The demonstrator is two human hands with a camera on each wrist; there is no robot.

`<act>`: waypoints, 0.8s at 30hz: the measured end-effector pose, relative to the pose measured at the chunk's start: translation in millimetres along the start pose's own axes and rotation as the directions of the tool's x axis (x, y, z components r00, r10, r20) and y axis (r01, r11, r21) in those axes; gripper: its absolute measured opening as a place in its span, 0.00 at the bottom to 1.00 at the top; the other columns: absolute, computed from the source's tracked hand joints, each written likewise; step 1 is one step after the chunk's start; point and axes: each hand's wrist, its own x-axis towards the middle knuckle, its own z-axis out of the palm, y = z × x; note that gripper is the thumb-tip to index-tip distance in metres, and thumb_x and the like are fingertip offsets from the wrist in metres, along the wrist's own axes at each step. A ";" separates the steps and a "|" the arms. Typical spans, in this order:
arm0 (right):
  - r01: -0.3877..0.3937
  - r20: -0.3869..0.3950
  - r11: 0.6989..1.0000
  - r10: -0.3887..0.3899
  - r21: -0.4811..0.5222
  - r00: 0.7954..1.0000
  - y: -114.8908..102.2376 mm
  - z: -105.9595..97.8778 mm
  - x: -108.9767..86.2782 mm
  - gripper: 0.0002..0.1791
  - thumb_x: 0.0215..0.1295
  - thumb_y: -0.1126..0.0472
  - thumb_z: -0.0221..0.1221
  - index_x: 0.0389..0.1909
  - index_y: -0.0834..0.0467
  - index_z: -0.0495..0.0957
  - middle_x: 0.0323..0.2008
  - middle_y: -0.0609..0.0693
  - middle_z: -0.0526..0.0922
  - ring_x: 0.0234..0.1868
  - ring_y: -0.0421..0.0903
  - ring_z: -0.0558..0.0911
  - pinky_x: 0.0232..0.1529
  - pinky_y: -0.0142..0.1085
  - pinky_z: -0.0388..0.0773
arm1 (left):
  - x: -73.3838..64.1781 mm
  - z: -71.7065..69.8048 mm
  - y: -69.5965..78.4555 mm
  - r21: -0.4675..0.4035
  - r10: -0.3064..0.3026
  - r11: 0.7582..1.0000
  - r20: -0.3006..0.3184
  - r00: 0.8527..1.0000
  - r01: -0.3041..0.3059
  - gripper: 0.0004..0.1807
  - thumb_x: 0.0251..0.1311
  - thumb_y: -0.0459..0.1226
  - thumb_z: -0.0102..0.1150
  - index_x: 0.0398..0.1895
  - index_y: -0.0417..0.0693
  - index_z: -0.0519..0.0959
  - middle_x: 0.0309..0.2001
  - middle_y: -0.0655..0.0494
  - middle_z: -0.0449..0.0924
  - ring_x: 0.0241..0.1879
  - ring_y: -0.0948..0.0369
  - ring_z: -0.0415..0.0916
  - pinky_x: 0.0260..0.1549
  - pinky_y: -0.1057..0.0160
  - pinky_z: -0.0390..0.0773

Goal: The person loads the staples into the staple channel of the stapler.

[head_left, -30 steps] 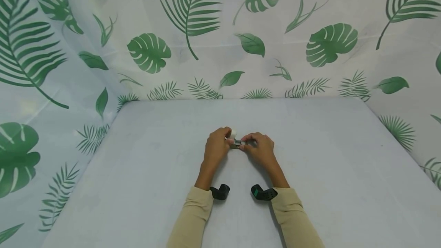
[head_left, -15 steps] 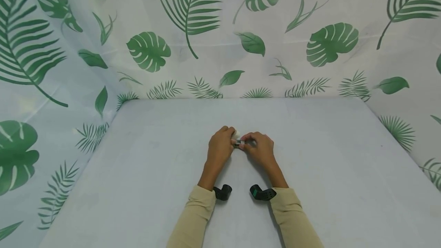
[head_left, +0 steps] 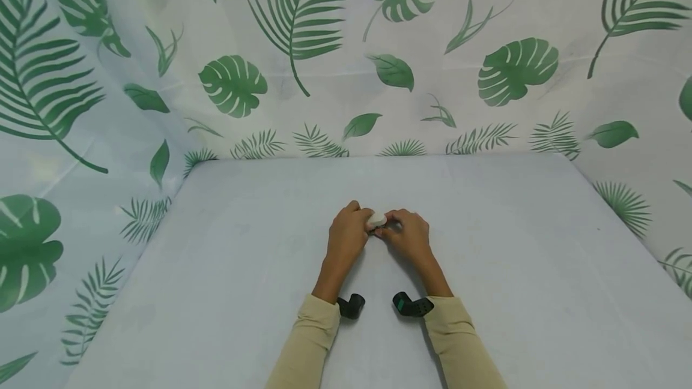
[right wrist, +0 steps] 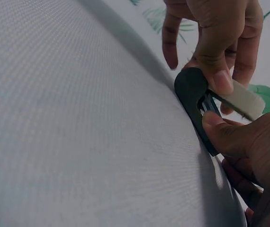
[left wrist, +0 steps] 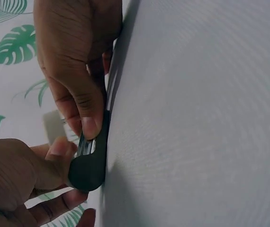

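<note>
Between the two hands is a small stapler [right wrist: 190, 87] with a dark rounded body, raised close over the table. Its white top cover [right wrist: 245, 99] is swung up at an angle, and the metal staple channel [left wrist: 85, 147] shows in the gap. My left hand [head_left: 346, 234] grips the rounded end, its thumb against the cover in the right wrist view. At the opposite end, my right hand [head_left: 409, 236] pinches the body between thumb and fingers. From the head view the white cover mostly hides the channel.
A pale cloth covers the table [head_left: 227, 269]. Leaf-printed curtains [head_left: 324, 95] stand behind it and at both sides. Each wrist carries a black camera [head_left: 354, 306] on a band.
My left hand has shifted slightly right, toward the right hand. The stapler's white cover has come forward over the metal channel. My right hand has stayed nearly still.
</note>
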 end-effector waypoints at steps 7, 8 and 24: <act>0.005 0.066 0.999 -0.007 0.034 0.998 8.1 0.8 -0.9 0.19 0.48 0.54 0.67 0.41 0.58 0.79 0.42 0.54 0.80 0.51 0.52 0.74 0.61 0.55 0.48 | -0.7 5.6 -16.7 -0.248 0.025 0.969 0.070 0.997 -0.007 0.16 0.59 0.37 0.54 0.51 0.51 0.77 0.39 0.48 0.76 0.38 0.57 0.73 0.38 0.61 0.73; 0.008 0.081 0.999 -0.012 0.044 0.997 9.5 -0.5 -0.5 0.19 0.50 0.53 0.65 0.42 0.59 0.78 0.42 0.55 0.80 0.51 0.53 0.73 0.61 0.56 0.46 | -0.3 6.2 -18.3 -0.286 0.030 0.958 0.069 0.997 -0.009 0.16 0.60 0.37 0.53 0.52 0.50 0.76 0.40 0.47 0.77 0.40 0.55 0.73 0.39 0.59 0.73; 0.014 -0.026 0.996 -0.012 0.092 1.000 5.7 -2.5 10.9 0.14 0.65 0.50 0.51 0.38 0.53 0.81 0.37 0.50 0.83 0.40 0.50 0.79 0.48 0.50 0.65 | 5.4 4.6 -18.7 -0.348 0.031 0.937 0.041 0.999 -0.015 0.16 0.61 0.38 0.52 0.51 0.46 0.76 0.42 0.47 0.80 0.44 0.54 0.73 0.43 0.56 0.73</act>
